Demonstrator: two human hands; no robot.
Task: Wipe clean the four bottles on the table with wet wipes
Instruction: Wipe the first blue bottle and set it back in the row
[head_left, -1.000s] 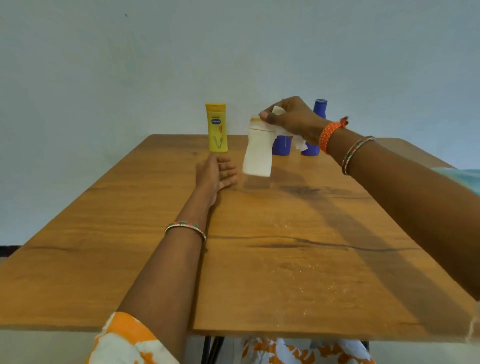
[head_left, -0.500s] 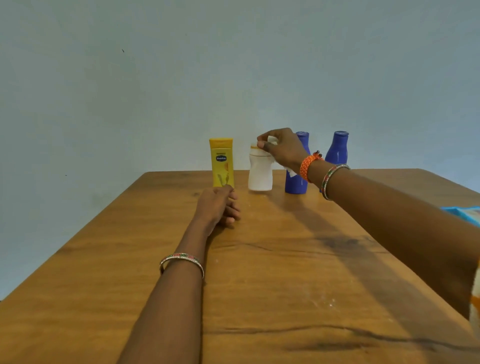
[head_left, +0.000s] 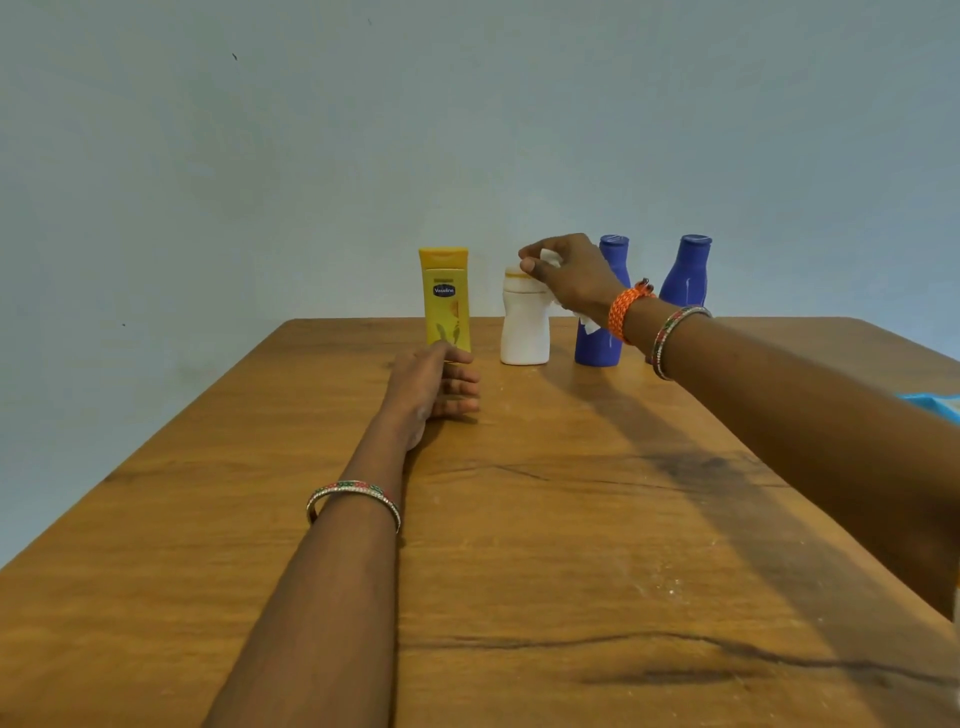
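One wooden table (head_left: 519, 545), fills the lower frame. Two bare forearms reach in from 6 and 4 o'clock. Four bottles stand upright in a row at the table's far edge, around 12 o'clock: one yellow Vaseline bottle (head_left: 445, 299), one white bottle (head_left: 524, 332), two blue bottles, the nearer blue bottle (head_left: 602, 343) partly behind the wrist, the far blue bottle (head_left: 687, 273) at 1 o'clock. Right hand (head_left: 574, 278) sits over the white bottle's cap, fingers curled, pinching a crumpled white wet wipe (head_left: 550, 257); wipe tail hangs below the wrist. Left hand (head_left: 431, 389) rests on the table just before the yellow bottle, fingers loosely curled, holding nothing. One orange thread band (head_left: 626, 309), two bangles. Blue packet (head_left: 935, 405) at 3 o'clock, cropped.
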